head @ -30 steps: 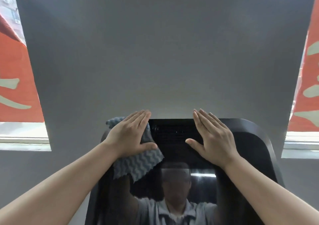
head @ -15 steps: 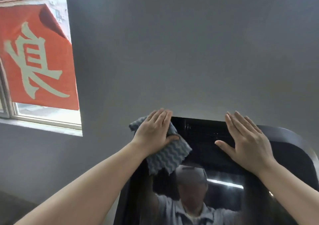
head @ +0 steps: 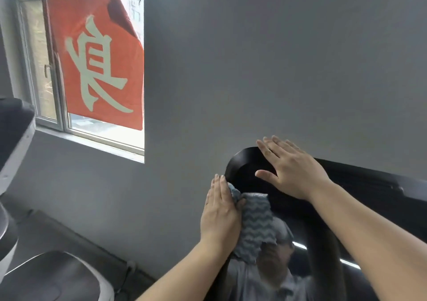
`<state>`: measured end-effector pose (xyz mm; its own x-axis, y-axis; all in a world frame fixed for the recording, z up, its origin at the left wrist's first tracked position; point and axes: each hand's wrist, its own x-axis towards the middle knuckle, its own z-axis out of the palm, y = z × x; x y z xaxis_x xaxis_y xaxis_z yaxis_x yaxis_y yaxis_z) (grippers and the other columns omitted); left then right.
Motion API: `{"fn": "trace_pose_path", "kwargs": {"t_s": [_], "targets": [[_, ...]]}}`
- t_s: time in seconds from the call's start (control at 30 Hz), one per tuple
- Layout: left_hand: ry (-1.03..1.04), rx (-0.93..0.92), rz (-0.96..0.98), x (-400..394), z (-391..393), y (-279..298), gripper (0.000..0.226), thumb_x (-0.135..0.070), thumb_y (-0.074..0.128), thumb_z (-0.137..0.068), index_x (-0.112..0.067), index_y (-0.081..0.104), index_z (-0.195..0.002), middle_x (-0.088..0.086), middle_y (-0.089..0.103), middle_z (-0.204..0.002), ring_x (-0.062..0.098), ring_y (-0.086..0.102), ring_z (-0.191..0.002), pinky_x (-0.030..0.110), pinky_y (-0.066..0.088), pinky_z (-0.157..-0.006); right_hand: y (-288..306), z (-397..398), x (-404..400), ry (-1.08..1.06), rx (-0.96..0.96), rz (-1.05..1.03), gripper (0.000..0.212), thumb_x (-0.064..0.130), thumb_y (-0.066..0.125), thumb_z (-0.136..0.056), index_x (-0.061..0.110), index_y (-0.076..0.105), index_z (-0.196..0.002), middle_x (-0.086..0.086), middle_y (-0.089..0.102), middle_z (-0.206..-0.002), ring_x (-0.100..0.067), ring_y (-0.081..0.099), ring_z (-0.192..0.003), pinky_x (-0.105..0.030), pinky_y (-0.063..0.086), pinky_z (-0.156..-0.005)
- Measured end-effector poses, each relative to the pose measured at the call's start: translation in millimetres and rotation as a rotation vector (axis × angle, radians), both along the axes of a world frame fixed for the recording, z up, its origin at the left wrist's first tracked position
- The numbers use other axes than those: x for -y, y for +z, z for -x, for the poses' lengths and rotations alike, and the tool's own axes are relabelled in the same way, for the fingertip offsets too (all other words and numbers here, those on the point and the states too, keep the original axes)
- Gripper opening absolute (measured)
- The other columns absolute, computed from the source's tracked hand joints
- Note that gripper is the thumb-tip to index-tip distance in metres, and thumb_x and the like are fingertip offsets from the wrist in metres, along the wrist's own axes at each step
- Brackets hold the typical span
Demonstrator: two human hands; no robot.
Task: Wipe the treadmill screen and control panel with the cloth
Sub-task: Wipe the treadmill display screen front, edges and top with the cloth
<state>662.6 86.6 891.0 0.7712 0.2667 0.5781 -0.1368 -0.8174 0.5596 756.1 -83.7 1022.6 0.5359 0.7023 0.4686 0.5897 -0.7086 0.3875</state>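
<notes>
Grey wall (head: 277,69) fills most of the view, with a window (head: 41,69) at the upper left partly covered by a red banner (head: 99,62) bearing a large pale character. Low at the right, the black glossy treadmill screen (head: 360,208) tilts across the frame, its rounded upper left corner standing out against the wall. At the left edge of the screen, just below that corner, the left hand (head: 220,219) presses a grey-blue cloth (head: 255,226) with a wavy weave; the fingers lie flat and together along the rim, the thumb tucked onto the cloth, which hangs down over the glass. On the rounded corner itself, the right hand (head: 291,173) rests flat with fingers spread, its grip wide and holding nothing. Dim reflections of the person's arms and shirt show in the glass. Parts of another black and white machine (head: 16,139) sit at the far left.
</notes>
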Motion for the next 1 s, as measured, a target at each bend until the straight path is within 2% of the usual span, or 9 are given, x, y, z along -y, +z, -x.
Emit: {"fn": "trace_pose_path", "kwargs": {"t_s": [0.13,0.23,0.3,0.4,0.53,0.6,0.77,0.87,1.0], "targets": [[0.017,-0.075,-0.189,-5,-38,45,0.09,-0.064,0.012,-0.092,-0.004,-0.009,-0.155,0.012,-0.008,-0.166,0.022,-0.01,-0.153,0.031,-0.003,-0.124,-2,1,-1,0.041,-0.007,-0.029,0.094,0.082,0.001,-0.088,0.02,0.0,-0.159,0.0,0.013,-0.167,-0.013,0.002,-0.153,-0.033,0.005,-0.125],[-0.124,-0.04,-0.504,-7,-73,91,0.079,-0.048,0.018,-0.095,-0.003,-0.005,-0.155,0.015,0.001,-0.166,0.026,-0.005,-0.153,0.035,-0.001,-0.124,-2,0,-2,0.019,-0.018,-0.062,0.098,0.084,0.002,-0.087,0.019,0.006,-0.159,0.0,0.017,-0.166,-0.013,0.005,-0.153,-0.032,0.006,-0.124],[-0.156,0.02,-0.568,-11,-80,97,0.073,-0.042,0.024,-0.098,-0.003,0.002,-0.156,0.015,0.008,-0.165,0.025,0.001,-0.153,0.035,0.0,-0.124,-1,0,-4,0.019,-0.02,-0.076,0.098,0.084,0.003,-0.087,0.019,0.011,-0.16,-0.002,0.022,-0.165,-0.016,0.009,-0.154,-0.034,0.009,-0.125],[-0.114,0.096,-0.317,-10,-57,54,0.07,-0.035,0.035,-0.106,-0.003,0.0,-0.156,0.011,-0.001,-0.165,0.022,-0.006,-0.153,0.033,-0.002,-0.124,-1,0,-3,0.004,-0.035,-0.071,0.095,0.084,0.006,-0.087,0.022,0.004,-0.16,-0.001,0.017,-0.166,-0.016,0.006,-0.154,-0.035,0.009,-0.125],[-0.067,0.025,0.01,0,-5,-3,0.069,-0.037,0.033,-0.106,-0.008,-0.004,-0.157,0.007,-0.006,-0.166,0.012,-0.011,-0.151,0.025,-0.004,-0.122,-2,1,-4,-0.005,-0.054,-0.062,0.096,0.086,0.0,-0.085,0.025,-0.002,-0.159,0.002,0.014,-0.167,-0.014,0.003,-0.154,-0.037,0.009,-0.126],[-0.042,-0.008,-0.017,0,-15,9,0.071,-0.038,0.032,-0.106,-0.005,-0.006,-0.156,0.012,-0.005,-0.166,0.017,-0.01,-0.152,0.023,-0.006,-0.121,-2,1,-3,-0.005,-0.045,-0.068,0.096,0.086,0.0,-0.084,0.025,0.0,-0.16,0.002,0.017,-0.167,-0.015,0.006,-0.154,-0.037,0.01,-0.125],[-0.067,0.04,-0.177,-7,-66,60,0.076,-0.04,0.017,-0.094,0.006,0.003,-0.154,0.025,0.008,-0.163,0.035,0.003,-0.152,0.044,0.01,-0.124,-1,1,-3,0.013,-0.023,-0.046,0.094,0.085,0.006,-0.086,0.026,0.011,-0.16,-0.002,0.026,-0.164,-0.021,0.016,-0.153,-0.041,0.016,-0.124],[-0.087,0.068,-0.144,-6,-53,39,0.074,-0.043,0.021,-0.1,0.001,-0.001,-0.155,0.022,0.003,-0.164,0.031,-0.002,-0.153,0.038,0.003,-0.125,-3,2,-3,0.005,-0.006,-0.043,0.094,0.085,0.007,-0.086,0.026,0.013,-0.16,-0.002,0.026,-0.164,-0.022,0.017,-0.153,-0.042,0.016,-0.124],[-0.092,0.087,0.028,-2,-2,-21,0.067,-0.035,0.035,-0.106,-0.003,0.004,-0.156,0.016,0.002,-0.165,0.023,-0.003,-0.153,0.027,-0.002,-0.123,-4,13,-5,-0.033,-0.038,-0.085,0.088,0.08,0.015,-0.087,0.03,0.013,-0.16,0.001,0.023,-0.165,-0.02,0.014,-0.153,-0.045,0.019,-0.12]]}}
